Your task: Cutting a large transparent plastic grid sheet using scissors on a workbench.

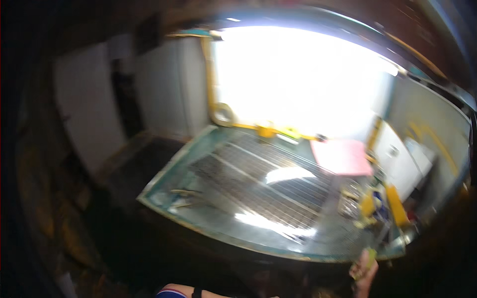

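While the blur hides detail, the right hand [363, 272] seems clamped on a small yellow-green object [371, 257] beside the metal table [258, 246]; the left hand's state is indiscernible.

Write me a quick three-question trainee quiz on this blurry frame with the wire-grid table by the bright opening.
1. True or false: the right hand is at the table's near right corner.
2. What colour is the flat sheet lying at the far right of the table? A pink, B black, C blue.
3. What small thing shows at the right hand's fingertips?

Key
1. True.
2. A, pink.
3. A small yellow-green object; blur hides what it is and whether the hand grips it. The left hand is not clearly seen; only a bare forearm shows at the lower edge.
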A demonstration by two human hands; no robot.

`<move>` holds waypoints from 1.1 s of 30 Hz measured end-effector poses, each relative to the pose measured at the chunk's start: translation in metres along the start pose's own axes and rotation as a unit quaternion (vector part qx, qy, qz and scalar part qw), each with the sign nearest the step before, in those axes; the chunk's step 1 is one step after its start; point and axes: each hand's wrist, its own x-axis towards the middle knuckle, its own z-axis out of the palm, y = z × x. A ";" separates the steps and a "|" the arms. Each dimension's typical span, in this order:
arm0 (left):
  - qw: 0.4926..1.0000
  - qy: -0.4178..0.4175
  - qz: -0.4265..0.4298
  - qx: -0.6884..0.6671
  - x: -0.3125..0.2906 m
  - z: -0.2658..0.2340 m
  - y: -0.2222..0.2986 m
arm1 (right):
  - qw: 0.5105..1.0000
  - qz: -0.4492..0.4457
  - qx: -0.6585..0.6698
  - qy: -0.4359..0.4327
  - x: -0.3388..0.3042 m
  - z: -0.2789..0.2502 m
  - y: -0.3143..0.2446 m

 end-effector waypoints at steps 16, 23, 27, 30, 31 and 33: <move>0.789 0.519 0.167 -0.284 -0.104 -0.073 0.031 | 0.917 0.173 0.117 -0.339 -0.104 0.046 0.047; 0.892 0.342 0.133 -0.264 0.007 -0.055 0.032 | 0.906 0.248 0.021 -0.344 -0.132 0.065 0.065; 0.866 0.375 0.098 -0.317 0.038 -0.045 0.045 | 0.894 0.303 0.078 -0.321 -0.136 0.058 0.063; 0.878 0.367 0.100 -0.291 0.042 -0.039 0.050 | 0.908 0.240 0.105 -0.328 -0.135 0.055 0.070; 0.882 0.369 0.094 -0.277 0.041 -0.038 0.050 | 0.909 0.230 0.099 -0.332 -0.135 0.057 0.064; 0.889 0.397 0.082 -0.213 0.041 -0.033 0.054 | 0.911 0.187 0.092 -0.356 -0.131 0.059 0.075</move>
